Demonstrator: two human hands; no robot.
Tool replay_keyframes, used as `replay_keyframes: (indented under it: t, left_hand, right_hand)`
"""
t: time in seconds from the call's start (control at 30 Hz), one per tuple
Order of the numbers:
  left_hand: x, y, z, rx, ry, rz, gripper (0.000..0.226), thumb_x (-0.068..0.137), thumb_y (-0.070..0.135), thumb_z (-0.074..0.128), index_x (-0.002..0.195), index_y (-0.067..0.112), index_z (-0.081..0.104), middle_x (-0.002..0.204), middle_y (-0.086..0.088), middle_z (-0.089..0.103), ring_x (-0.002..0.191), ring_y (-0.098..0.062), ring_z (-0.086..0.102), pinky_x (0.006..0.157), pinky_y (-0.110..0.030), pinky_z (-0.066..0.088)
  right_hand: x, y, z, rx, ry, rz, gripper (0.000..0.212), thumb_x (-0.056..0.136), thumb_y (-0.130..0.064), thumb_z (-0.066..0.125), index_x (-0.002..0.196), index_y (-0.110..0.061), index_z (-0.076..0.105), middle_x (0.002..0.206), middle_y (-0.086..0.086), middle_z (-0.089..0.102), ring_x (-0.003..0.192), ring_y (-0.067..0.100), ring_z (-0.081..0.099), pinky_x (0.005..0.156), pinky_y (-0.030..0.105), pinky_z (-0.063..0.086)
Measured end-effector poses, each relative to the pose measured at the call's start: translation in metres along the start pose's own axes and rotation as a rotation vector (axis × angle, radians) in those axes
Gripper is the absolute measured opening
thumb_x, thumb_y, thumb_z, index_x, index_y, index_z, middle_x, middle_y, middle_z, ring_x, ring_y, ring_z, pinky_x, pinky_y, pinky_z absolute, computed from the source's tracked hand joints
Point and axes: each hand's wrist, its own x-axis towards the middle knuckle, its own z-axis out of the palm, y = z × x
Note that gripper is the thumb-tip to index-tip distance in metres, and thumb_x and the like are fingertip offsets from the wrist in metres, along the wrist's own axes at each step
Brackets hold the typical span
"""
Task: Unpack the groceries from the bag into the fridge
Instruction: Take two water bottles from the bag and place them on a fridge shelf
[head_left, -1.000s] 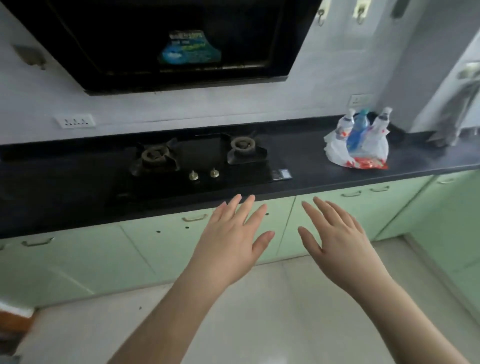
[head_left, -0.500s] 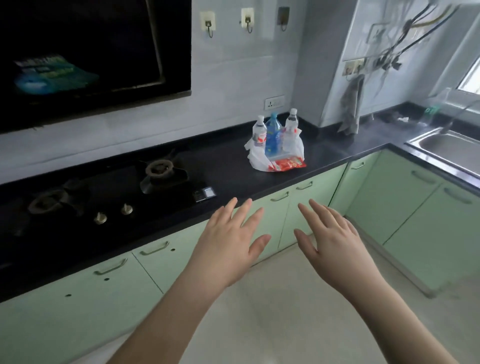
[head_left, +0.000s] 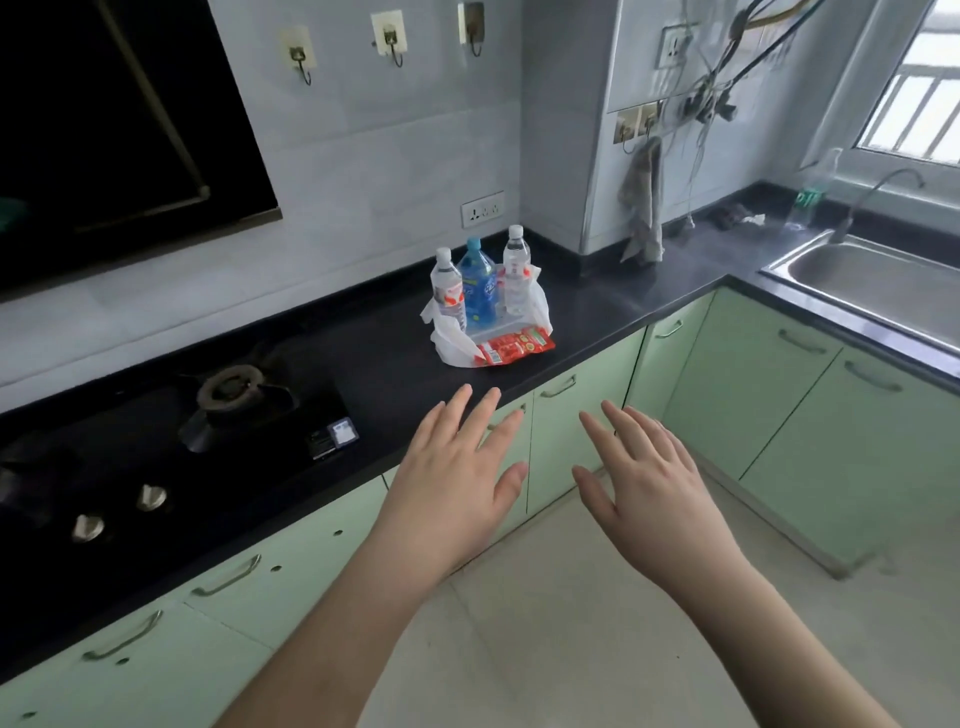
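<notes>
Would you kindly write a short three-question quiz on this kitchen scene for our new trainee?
1. True or false: the left hand and right hand are empty.
2. How many bottles stand in the white bag on the black counter?
3. The red packet lies: A) at the bag's near edge B) in the sink C) on the stove

Key: 1 true; 2 three, two clear bottles and one blue bottle; 3 A.
</notes>
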Motion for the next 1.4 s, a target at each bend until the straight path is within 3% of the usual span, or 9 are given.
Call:
replay_keyframes:
  t: [0.27,0.37,0.47,0.6,0.8,0.97,1.07,1.27,1.4]
  left_hand:
    - [0.079,-0.044,0.027,-0.012,0.033,0.029,0.064,0.095,0.052,0.013,0.149,0.024,0.033,0.157,-0.004,0.030,0.148,-0.027,0.016,0.118,-0.041,0.006]
    - [0.113,-0.066,0.032,-0.020,0.033,0.046,0.065,0.095,0.053,0.010,0.152,0.026,0.025,0.160,-0.003,0.024,0.148,-0.025,0.011,0.119,-0.042,0.003]
    - [0.144,-0.087,0.039,-0.025,0.016,0.065,0.066,0.094,0.053,0.008,0.153,0.025,0.022,0.160,-0.004,0.023,0.148,-0.027,0.011,0.120,-0.046,0.010]
    - [0.177,-0.107,0.048,0.003,-0.024,0.087,0.071,0.091,0.054,-0.001,0.154,0.026,0.014,0.163,-0.003,0.012,0.149,-0.026,0.001,0.121,-0.045,0.005]
    - [0.216,-0.116,0.064,-0.019,-0.028,0.079,0.062,0.096,0.051,0.015,0.149,0.023,0.032,0.158,-0.007,0.029,0.147,-0.030,0.018,0.118,-0.048,0.019]
    - [0.257,-0.117,0.080,0.001,-0.057,0.037,0.068,0.093,0.054,0.003,0.153,0.026,0.018,0.162,-0.004,0.013,0.149,-0.027,0.005,0.119,-0.045,0.006]
    - [0.284,-0.114,0.096,0.032,-0.088,0.007,0.067,0.093,0.055,0.003,0.154,0.027,0.011,0.163,-0.004,0.008,0.150,-0.027,0.001,0.117,-0.044,-0.003]
    - [0.333,-0.102,0.117,0.090,-0.132,-0.084,0.059,0.096,0.050,0.025,0.148,0.025,0.033,0.155,-0.007,0.034,0.145,-0.031,0.026,0.113,-0.044,0.008]
    - [0.353,-0.101,0.127,0.075,-0.108,-0.133,0.062,0.096,0.052,0.016,0.151,0.026,0.027,0.161,-0.005,0.020,0.149,-0.028,0.011,0.116,-0.042,0.001]
  right_hand:
    - [0.081,0.007,0.024,-0.046,-0.010,0.018,0.061,0.092,-0.052,0.028,0.142,-0.019,0.044,0.146,0.006,0.046,0.135,0.025,0.041,0.112,0.039,0.026]
    - [0.120,0.001,0.029,-0.077,0.001,0.025,0.062,0.092,-0.052,0.028,0.142,-0.019,0.044,0.147,0.006,0.045,0.136,0.024,0.039,0.111,0.036,0.024]
    - [0.152,-0.003,0.033,-0.097,0.015,0.039,0.063,0.092,-0.054,0.026,0.143,-0.021,0.042,0.150,0.004,0.041,0.139,0.023,0.033,0.111,0.034,0.017]
    - [0.183,-0.001,0.040,-0.105,0.013,0.057,0.064,0.092,-0.055,0.025,0.142,-0.020,0.044,0.148,0.006,0.044,0.138,0.025,0.037,0.111,0.036,0.023]
    - [0.228,0.013,0.058,-0.069,0.000,0.043,0.065,0.092,-0.055,0.025,0.143,-0.019,0.043,0.148,0.005,0.044,0.138,0.024,0.036,0.112,0.036,0.023]
    - [0.271,0.040,0.080,-0.030,-0.033,-0.021,0.062,0.094,-0.053,0.028,0.147,-0.021,0.036,0.151,0.003,0.039,0.142,0.022,0.030,0.115,0.034,0.013]
    - [0.298,0.062,0.089,-0.012,-0.052,-0.065,0.059,0.096,-0.050,0.041,0.148,-0.022,0.034,0.153,0.002,0.035,0.144,0.021,0.025,0.114,0.031,0.005]
    - [0.347,0.113,0.097,0.032,-0.074,-0.108,0.057,0.091,-0.043,0.058,0.140,-0.018,0.045,0.146,0.006,0.045,0.137,0.026,0.038,0.111,0.033,0.015]
    - [0.377,0.135,0.110,0.060,-0.105,-0.171,0.059,0.093,-0.043,0.054,0.144,-0.017,0.040,0.152,0.007,0.036,0.142,0.026,0.029,0.111,0.033,0.013]
